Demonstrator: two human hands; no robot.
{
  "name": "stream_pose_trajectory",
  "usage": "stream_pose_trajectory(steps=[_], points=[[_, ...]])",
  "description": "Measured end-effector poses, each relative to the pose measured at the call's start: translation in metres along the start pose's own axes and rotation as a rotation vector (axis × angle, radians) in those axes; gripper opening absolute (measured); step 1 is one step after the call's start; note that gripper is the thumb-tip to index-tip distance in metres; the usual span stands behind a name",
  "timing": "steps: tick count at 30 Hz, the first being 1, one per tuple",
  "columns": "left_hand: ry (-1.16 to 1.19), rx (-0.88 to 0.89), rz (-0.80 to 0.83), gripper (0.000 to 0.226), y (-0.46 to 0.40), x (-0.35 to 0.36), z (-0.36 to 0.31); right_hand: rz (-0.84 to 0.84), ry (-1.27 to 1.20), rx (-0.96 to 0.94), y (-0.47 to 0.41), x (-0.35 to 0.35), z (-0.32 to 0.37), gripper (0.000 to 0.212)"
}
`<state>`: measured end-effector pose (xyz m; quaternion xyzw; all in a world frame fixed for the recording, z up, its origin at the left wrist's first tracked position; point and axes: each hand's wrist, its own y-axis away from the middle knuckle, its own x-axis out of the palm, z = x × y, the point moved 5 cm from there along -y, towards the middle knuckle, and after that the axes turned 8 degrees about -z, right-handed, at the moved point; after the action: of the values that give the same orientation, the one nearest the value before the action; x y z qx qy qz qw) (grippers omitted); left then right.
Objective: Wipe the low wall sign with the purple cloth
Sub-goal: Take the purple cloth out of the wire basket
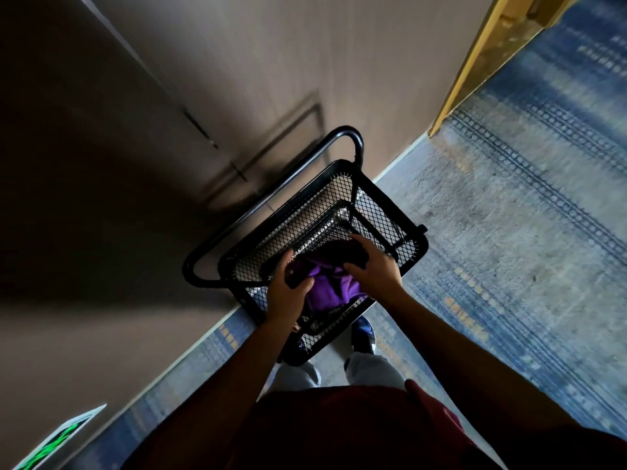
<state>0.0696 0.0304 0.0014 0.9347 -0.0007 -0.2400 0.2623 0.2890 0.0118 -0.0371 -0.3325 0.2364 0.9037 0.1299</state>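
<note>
While reaching into the black mesh cart (380, 212), left hand (288, 293) curled round a small dark object (296, 279) at the basket's near-left rim. Right hand (373, 266) with bent fingers gripping a dark cloth (342, 251) lying over the purple cloth (330, 286), bunched toward the basket's near edge. Cart parked just beside the beige wall (237, 62), handle (305, 164) on the wall side. Open patterned carpet (509, 232) to the right. Low wall sign (57, 439) with green marking far down the wall's base, well apart from the cart.
</note>
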Motion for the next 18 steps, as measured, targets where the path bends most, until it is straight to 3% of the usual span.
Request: stream_pose_trajectory(steps=[8,18], points=[[0.29,0.06,0.055,0.079,0.026,-0.011,-0.06,-0.044,-0.136,-0.046,0.004,-0.042,0.017,0.076],[0.594,0.155,0.056,0.075,0.071,-0.03,-0.119,-0.003,-0.361,-0.106,0.015,-0.082,0.069,0.057]])
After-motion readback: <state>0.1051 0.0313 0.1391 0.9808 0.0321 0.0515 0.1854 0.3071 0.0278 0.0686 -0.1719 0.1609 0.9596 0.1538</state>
